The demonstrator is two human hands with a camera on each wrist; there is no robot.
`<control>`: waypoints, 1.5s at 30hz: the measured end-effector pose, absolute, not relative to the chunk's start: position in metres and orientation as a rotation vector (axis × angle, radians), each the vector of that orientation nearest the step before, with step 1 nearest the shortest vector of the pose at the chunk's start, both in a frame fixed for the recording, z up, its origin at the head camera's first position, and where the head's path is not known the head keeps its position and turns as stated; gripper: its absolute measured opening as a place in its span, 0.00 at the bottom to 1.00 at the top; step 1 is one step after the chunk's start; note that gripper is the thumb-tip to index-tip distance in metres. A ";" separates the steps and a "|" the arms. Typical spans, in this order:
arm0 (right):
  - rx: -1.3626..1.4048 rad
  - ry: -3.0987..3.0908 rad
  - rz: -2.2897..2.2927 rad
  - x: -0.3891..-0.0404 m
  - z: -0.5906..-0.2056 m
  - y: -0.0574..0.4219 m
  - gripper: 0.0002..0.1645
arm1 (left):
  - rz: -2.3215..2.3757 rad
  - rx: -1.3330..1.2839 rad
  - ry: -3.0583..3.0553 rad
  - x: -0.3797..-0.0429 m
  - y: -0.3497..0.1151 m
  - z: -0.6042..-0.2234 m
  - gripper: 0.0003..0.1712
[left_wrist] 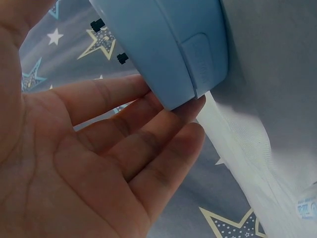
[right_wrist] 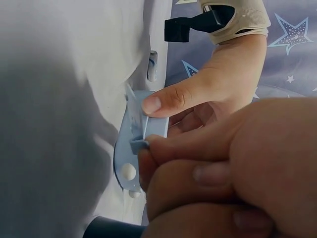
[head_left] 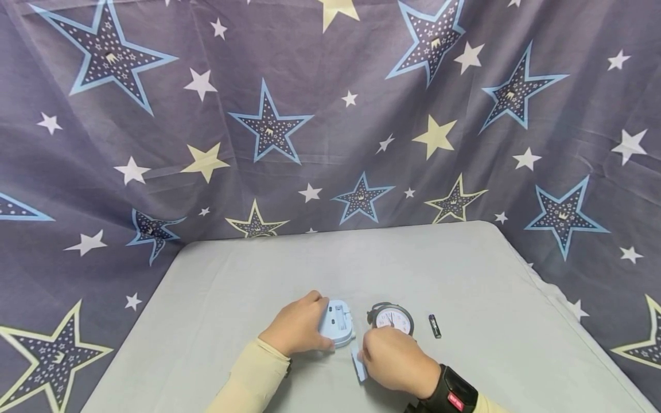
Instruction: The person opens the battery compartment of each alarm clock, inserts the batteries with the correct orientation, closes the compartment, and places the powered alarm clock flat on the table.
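My left hand (head_left: pixel 296 324) holds a light blue clock (head_left: pixel 337 330) at its left side, back up on the table. In the head view its back shows dark knobs and an uncovered battery compartment. My right hand (head_left: pixel 395 357) pinches a small light blue battery cover (head_left: pixel 358 362) just in front of the clock. In the right wrist view, the left thumb (right_wrist: pixel 153 103) lies on the clock's edge and the cover (right_wrist: pixel 139 146) is at my right fingertips. Partly hidden behind my right hand is a dark round alarm clock (head_left: pixel 397 316) with a white face.
A black battery (head_left: pixel 435 326) lies right of the dark clock. A small cylindrical object (right_wrist: pixel 152 66) rests beyond the blue clock in the right wrist view; its kind is unclear. The grey-white cloth (head_left: pixel 248 275) covers the table, with a star-patterned curtain (head_left: pixel 320 155) behind.
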State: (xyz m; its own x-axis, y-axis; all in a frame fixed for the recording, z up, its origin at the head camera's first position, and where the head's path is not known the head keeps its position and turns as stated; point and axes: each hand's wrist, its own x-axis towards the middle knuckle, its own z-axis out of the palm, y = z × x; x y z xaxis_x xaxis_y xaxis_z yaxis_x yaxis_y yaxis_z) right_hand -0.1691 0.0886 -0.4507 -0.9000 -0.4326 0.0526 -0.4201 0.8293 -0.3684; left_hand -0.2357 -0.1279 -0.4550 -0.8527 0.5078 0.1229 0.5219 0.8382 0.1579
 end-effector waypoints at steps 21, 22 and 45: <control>-0.717 2.917 -0.548 -0.167 -0.454 0.090 0.21 | -0.292 -0.819 -2.957 -0.235 -0.127 -0.456 0.57; -0.717 2.916 -0.546 -0.167 -0.455 0.090 0.20 | -0.293 -0.819 -2.959 -0.235 -0.127 -0.456 0.57; -0.709 2.917 -0.494 -0.167 -0.458 0.090 0.18 | -0.286 -0.840 -2.955 -0.234 -0.129 -0.455 0.58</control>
